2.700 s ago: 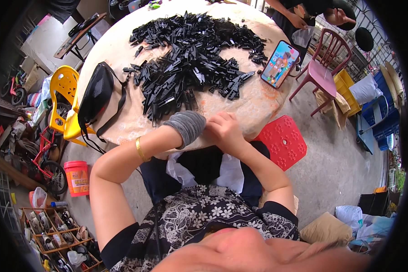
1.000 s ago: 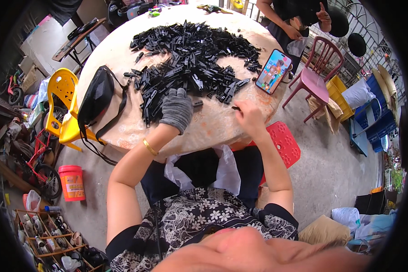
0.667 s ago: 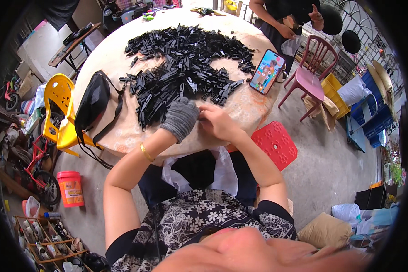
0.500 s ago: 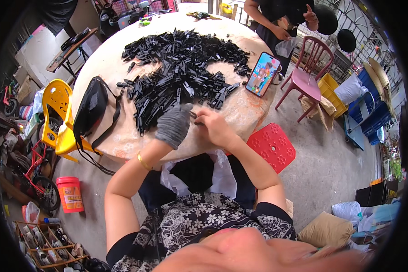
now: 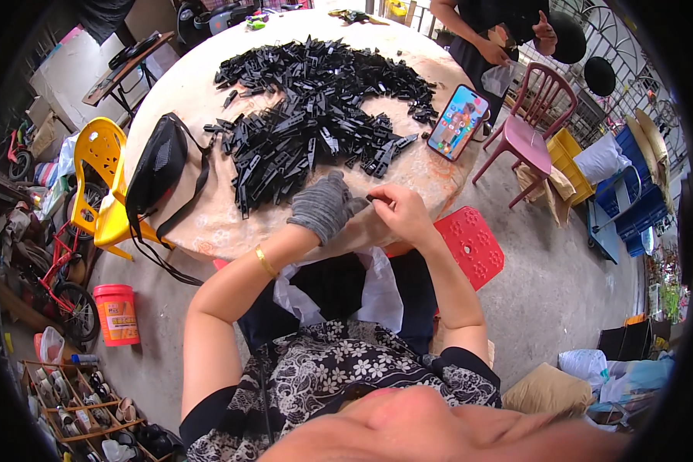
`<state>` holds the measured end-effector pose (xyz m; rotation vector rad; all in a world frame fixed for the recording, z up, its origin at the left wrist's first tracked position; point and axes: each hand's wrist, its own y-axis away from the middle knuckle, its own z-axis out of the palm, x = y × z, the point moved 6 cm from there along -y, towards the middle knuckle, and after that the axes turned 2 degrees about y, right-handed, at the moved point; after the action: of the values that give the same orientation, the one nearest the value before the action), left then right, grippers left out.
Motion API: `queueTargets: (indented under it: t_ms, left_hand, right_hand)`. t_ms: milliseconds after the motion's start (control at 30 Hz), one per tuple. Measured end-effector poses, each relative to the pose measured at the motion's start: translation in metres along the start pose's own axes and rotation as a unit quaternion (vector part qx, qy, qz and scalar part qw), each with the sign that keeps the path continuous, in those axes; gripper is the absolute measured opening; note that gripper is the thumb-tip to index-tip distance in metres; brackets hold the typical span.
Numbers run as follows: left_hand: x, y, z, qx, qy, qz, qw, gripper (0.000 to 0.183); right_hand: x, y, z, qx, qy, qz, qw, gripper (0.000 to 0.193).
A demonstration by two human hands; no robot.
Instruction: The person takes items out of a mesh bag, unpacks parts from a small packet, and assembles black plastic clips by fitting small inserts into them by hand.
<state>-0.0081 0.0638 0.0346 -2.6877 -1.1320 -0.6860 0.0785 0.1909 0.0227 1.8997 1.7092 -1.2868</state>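
A large heap of narrow black plastic pieces (image 5: 308,115) is spread over the round table (image 5: 192,85) in front of me. My left hand (image 5: 319,209), in a grey knit glove, is closed just off the heap's near edge. Whatever its fingers hold, if anything, is hidden. Bare and just to its right, my right hand (image 5: 402,214) pinches a small black plastic piece (image 5: 371,198) between thumb and fingertips. A small gap separates the two hands above the table's near edge.
A phone (image 5: 458,123) stands at the table's right, a black bag (image 5: 158,158) with straps lies at its left. Around it are a yellow chair (image 5: 100,177), a red stool (image 5: 473,250), a maroon chair (image 5: 527,142) and a red bucket (image 5: 117,316). Another person (image 5: 493,35) stands far right.
Both hands have shifted right and drawn slightly apart. The black piece in my right fingers now shows clear of the glove. The whole view has tilted a little.
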Motion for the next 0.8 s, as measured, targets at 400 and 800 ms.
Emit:
queueTargets:
  t_ms: [400, 800]
  left_hand:
    - [-0.022, 0.005, -0.003, 0.118, 0.104, 0.198, 0.967, 0.027]
    - [-0.027, 0.051, -0.014, 0.101, 0.104, 0.193, 0.970, 0.031]
  right_hand:
    - [-0.014, 0.006, 0.003, 0.022, 0.058, -0.122, 0.991, 0.017]
    - [-0.028, -0.002, 0.035, -0.059, -0.273, -0.008, 0.960, 0.019]
